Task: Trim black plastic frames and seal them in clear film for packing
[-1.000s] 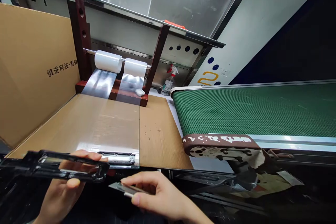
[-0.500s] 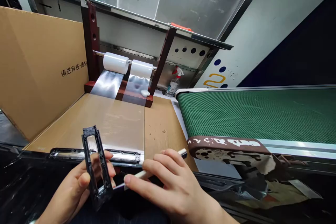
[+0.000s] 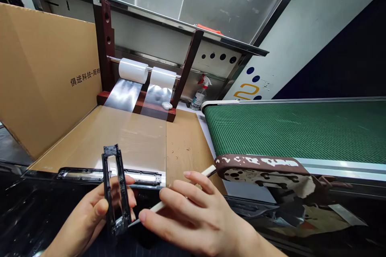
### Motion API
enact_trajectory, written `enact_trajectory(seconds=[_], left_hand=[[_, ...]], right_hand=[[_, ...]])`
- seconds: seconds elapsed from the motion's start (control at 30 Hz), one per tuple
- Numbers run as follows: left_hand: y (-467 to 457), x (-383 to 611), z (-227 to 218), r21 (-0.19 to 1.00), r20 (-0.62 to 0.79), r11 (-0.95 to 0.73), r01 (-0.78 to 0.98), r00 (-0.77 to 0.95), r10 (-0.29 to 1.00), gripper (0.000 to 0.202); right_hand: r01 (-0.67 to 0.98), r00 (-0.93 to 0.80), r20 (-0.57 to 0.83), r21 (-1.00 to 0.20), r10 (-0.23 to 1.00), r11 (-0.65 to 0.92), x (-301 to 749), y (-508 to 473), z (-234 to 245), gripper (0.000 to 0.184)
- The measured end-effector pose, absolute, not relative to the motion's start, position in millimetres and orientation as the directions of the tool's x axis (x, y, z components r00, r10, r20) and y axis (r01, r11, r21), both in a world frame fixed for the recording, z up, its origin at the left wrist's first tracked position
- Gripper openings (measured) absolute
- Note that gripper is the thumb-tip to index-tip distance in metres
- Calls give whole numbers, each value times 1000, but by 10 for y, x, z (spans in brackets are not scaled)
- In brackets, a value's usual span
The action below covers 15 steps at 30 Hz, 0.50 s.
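The person's left hand (image 3: 87, 213) holds a narrow black plastic rectangular frame (image 3: 106, 184) upright, its open window showing the palm behind it. The left fingers (image 3: 130, 181) curl around the far side of the frame and the thumb presses on the near side, so the hand is closed on it. The right hand (image 3: 193, 213) is closed around a slim white stick (image 3: 157, 207), with the fingers (image 3: 181, 192) bent over it. The stick slants across the hand, and its lower tip sits just beside the bottom of the frame; whether they touch is hard to tell.

Beyond the hands, a long black-and-silver metal bar (image 3: 138, 176) lies across a sheet of transparent plastic film (image 3: 135, 144), which runs back over a tan cardboard sheet (image 3: 189, 156) to two white rolls (image 3: 133, 70) on a metal rod. The rod sits in a dark red wooden stand (image 3: 105, 40). An upright brown cardboard panel (image 3: 45, 80) is printed in black with "俱进科技-周转", the last character cut off by the fold. On the right runs a green mesh conveyor belt (image 3: 286, 128), and behind it a white wall panel (image 3: 289, 48) bears a yellow "2" (image 3: 246, 92) beneath blue dots.
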State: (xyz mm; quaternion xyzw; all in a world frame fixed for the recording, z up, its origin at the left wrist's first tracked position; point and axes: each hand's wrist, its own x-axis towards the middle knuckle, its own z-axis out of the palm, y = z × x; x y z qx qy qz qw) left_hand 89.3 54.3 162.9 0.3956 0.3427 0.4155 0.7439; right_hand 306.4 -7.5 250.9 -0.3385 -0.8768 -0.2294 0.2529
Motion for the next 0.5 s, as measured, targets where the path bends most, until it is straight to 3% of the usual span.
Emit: enact_trajectory(seconds=[0.3,0.5], left_hand=[[533,926,1640,830,-220,394,-394,418,881,61],[533,930,1659,842,-231,377,-385,374,898,59]], right_hand=[[715,-595,643,149,483,683,3079,-53,2349,21],[791,-314,800,-78,512,607,3154,10,2000,22]])
